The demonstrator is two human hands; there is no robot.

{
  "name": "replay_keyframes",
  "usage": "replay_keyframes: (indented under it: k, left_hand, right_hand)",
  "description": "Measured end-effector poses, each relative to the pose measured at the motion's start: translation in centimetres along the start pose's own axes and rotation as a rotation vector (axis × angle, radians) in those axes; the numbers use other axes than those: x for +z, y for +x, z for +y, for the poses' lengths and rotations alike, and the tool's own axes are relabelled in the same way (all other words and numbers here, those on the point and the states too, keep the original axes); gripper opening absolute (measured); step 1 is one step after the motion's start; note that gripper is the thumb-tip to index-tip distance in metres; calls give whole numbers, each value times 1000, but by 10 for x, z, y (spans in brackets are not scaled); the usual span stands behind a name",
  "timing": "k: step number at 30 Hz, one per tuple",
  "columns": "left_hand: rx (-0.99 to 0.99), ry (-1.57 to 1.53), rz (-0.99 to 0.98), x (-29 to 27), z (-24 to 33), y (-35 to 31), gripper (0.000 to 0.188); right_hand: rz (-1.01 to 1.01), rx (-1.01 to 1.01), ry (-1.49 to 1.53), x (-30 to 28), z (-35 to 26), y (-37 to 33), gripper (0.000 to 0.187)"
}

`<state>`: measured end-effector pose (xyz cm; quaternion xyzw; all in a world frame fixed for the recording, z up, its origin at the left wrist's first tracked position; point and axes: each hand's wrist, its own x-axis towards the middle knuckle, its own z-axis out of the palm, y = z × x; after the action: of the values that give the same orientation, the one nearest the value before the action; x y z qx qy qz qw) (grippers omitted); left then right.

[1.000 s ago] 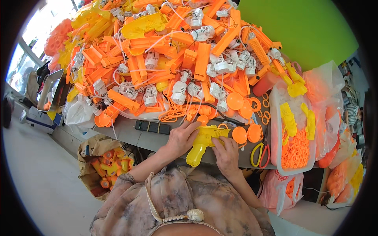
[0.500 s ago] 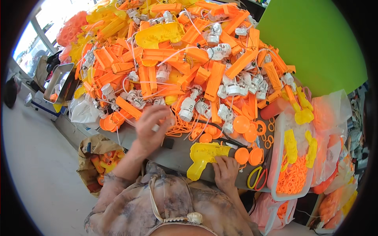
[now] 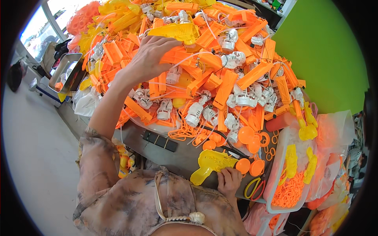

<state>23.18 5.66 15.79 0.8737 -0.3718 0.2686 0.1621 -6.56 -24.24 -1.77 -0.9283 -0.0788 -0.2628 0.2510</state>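
My right hand [image 3: 229,181] has its fingers bent over the lower edge of a yellow toy gun shell [image 3: 210,163], which lies on the dark table close to my body. Stretched out over the heap, my left hand [image 3: 151,57] has its fingers extended beside another yellow gun shell [image 3: 177,31]. Nothing shows in the left hand, though its palm side is partly hidden. Around that hand lie orange box-shaped plastic parts [image 3: 226,88] and white motor-like units [image 3: 195,112] with thin wires and clear tubes.
Orange discs [image 3: 243,165] and yellow-and-red scissors [image 3: 256,188] lie right of the right hand. A clear tub [image 3: 269,196] of orange rings stands farther right. Black flat blocks [image 3: 159,141] lie left of centre. A green panel [image 3: 330,51] rises at the far right.
My left hand has moved forward onto the heap, from near the table's edge to the upper yellow shell. The black blocks have come into view. My right hand stays at the nearer shell.
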Motion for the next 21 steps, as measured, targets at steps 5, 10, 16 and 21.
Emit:
replay_keyframes:
  k: [5,10,16,21]
  left_hand:
    - [66,26,-115,16,-3,12,52]
    - [96,-17,-43,16,-4,16,45]
    - [-6,-107,103,3,-5,32,41]
    - [15,-199,248,-8,1,53,43]
  right_hand:
    - [11,37,-14,0,0,0,22]
    - [54,41,6,-17,-7,12,25]
    - [56,21,52,-42,-19,48,19]
    - [105,-56,152,-50,-23,87,18]
